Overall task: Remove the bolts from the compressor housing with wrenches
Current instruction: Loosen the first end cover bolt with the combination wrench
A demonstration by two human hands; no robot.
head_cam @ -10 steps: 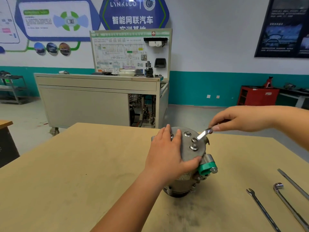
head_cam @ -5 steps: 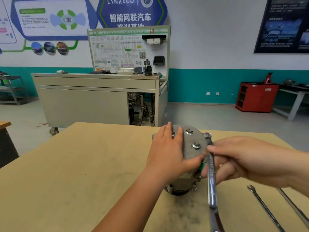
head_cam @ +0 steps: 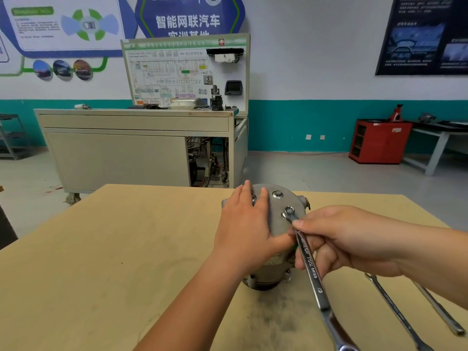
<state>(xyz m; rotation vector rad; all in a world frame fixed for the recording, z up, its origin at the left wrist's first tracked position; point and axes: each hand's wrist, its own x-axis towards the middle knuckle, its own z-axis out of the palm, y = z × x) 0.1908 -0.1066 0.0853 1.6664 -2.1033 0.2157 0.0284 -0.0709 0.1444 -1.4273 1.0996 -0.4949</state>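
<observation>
Two hands engaged: left hand [head_cam: 243,229] flat, fingers straight, steadying the compressor housing [head_cam: 274,219] on the worktop [head_cam: 281,310]?
— Yes. Bolt [head_cam: 289,211] sits in the ring of the combination wrench [head_cam: 310,268] — right hand [head_cam: 354,241] curls round its shank. Keep the ring fully seated, pull level.

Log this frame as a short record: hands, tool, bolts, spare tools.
left hand: lies flat on top of the compressor housing, fingers straight
right hand: grips the wrench partway along its shank
wrench head: ring end set over the near bolt on the housing's top face
far bolt: seated in the housing, no tool on it
spare wrenches: one and another lie on the table, right of the housing
</observation>
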